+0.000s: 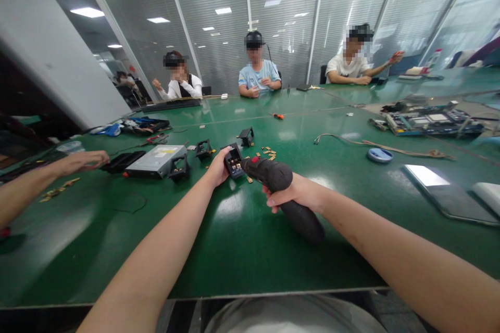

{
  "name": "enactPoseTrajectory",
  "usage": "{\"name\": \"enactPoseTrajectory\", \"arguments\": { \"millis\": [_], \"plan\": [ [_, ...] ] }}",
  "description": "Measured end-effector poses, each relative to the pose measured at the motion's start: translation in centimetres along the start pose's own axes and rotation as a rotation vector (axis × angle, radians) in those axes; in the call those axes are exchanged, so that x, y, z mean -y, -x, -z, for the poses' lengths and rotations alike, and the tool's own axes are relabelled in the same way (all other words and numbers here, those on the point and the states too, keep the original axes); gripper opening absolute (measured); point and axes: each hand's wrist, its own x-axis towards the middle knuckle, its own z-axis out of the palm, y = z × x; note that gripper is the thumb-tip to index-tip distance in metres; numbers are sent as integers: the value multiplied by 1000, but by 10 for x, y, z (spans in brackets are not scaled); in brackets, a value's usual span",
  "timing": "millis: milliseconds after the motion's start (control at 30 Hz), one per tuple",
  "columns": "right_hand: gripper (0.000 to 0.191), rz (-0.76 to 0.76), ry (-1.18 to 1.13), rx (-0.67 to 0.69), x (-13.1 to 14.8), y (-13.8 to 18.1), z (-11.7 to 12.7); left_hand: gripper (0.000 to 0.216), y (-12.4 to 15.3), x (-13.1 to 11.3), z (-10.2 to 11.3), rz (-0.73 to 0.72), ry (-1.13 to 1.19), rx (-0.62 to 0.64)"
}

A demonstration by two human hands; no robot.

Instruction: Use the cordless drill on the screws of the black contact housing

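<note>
My left hand (219,168) grips a small black plastic housing (235,153) by its left side, tilted so its inside faces me. Brass-coloured pieces show within it. In my right hand (295,192) is a black cordless screwdriver (271,171), its handle slanting down to the right and its tip pointing at the housing's opening. Whether the tip touches anything inside, I cannot tell. Several loose brass pieces (269,152) lie just beyond the tool. More black housings stand close by, one behind (246,137) and others to the left (203,150).
A co-worker's hand (88,160) reaches in from the left near a silver disc drive (156,161) and brass pieces (58,190). To the right are a blue round tin (379,155), a dark tablet (449,192) and circuit boards (433,119). Several people sit across the green table (234,265).
</note>
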Motion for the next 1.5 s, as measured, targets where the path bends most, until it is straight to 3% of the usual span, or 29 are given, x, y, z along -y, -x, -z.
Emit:
{"name": "enactPoseTrajectory", "arguments": {
  "millis": [1500],
  "plan": [
    [34, -1, 19, -18, 6, 3, -4, 27, 3, -1, -1, -16, 10, -20]
  ]
}}
